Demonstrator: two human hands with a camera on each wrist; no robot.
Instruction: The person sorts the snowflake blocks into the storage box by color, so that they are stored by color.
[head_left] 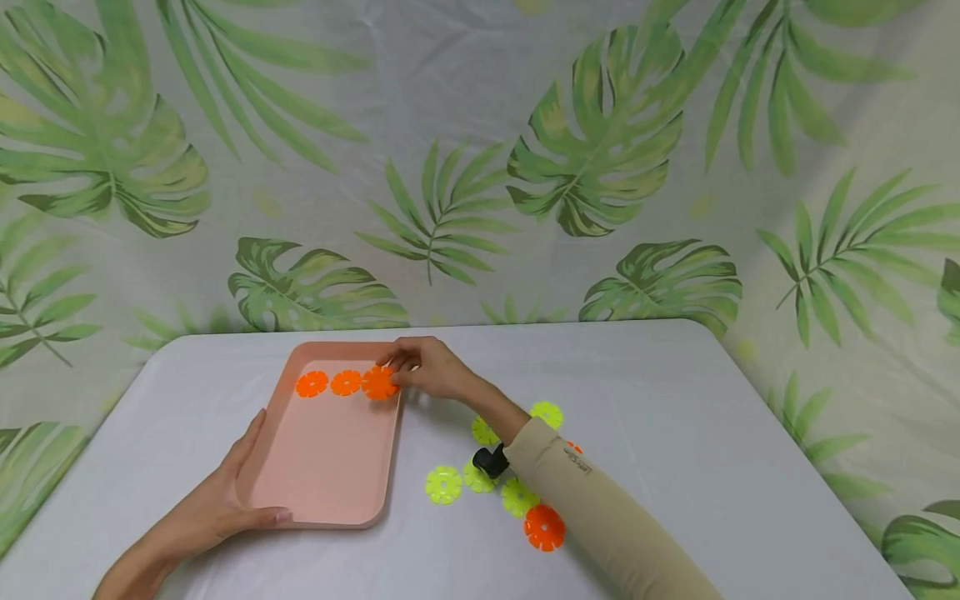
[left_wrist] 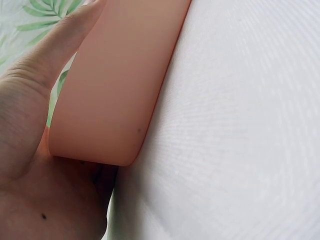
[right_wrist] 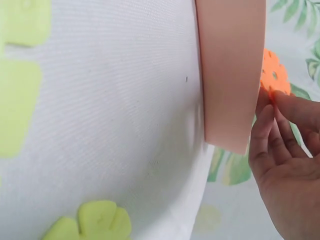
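A pink tray (head_left: 322,467) lies on the table with two orange notched discs (head_left: 312,384) (head_left: 347,382) in a row near its far end. Beside them, at the tray's far right, my right hand (head_left: 427,367) pinches a third orange notched disc (head_left: 380,382) between thumb and fingers. In the right wrist view that disc (right_wrist: 275,72) shows above the tray's rim, held at its edge. My left hand (head_left: 217,504) holds the tray's near left corner, thumb along the front wall and fingers along the left side. The left wrist view shows the tray wall (left_wrist: 115,90) against this hand.
Several yellow-green notched discs (head_left: 443,485) lie on the white table (head_left: 660,400) right of the tray. An orange disc (head_left: 543,527) is near them, and another (head_left: 574,447) is mostly hidden by the right sleeve (head_left: 600,500). A leaf-patterned cloth (head_left: 450,100) hangs behind.
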